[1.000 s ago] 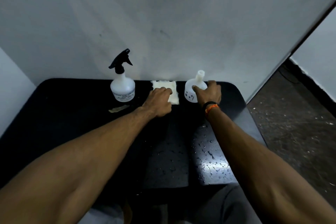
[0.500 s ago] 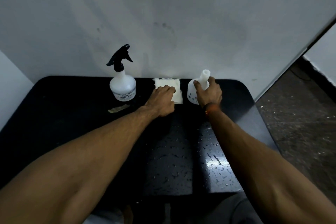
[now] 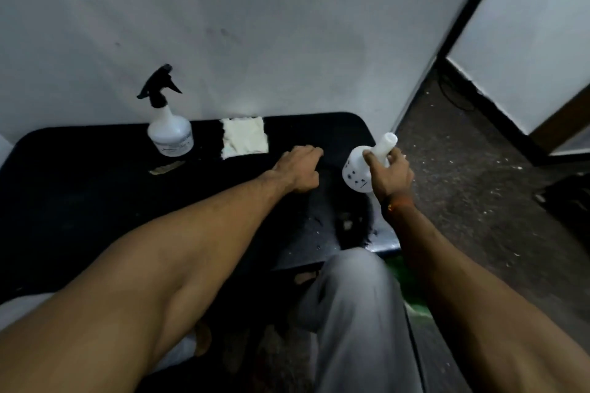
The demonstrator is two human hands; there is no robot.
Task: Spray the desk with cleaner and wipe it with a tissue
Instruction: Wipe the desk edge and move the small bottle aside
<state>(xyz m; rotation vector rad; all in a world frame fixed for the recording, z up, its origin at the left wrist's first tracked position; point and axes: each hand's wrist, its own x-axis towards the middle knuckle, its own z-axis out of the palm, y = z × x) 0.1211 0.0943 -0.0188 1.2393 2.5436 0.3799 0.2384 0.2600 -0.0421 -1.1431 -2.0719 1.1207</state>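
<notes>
Lifted off the desk [image 3: 79, 201] since earlier, the capless bottle [image 3: 359, 171] is gripped at its neck by the right hand [image 3: 391, 172]. Left of it, the sprayer [image 3: 170, 134] and tissue [image 3: 244, 140] are untouched; the left hand [image 3: 300, 169] is loosely curled, its fingertips hidden.

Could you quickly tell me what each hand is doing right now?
Left hand: loosely curled, holding nothing.
Right hand: gripping the capless white plastic bottle by its neck.

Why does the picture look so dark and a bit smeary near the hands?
Head view: dim room light makes the black desk nearly swallow detail; only a pale gleam shows at its wet front right edge. The right hand, gripping the white capless plastic bottle, and the grey trouser leg look soft with motion blur. The wide lens bends the wall edges.
</notes>
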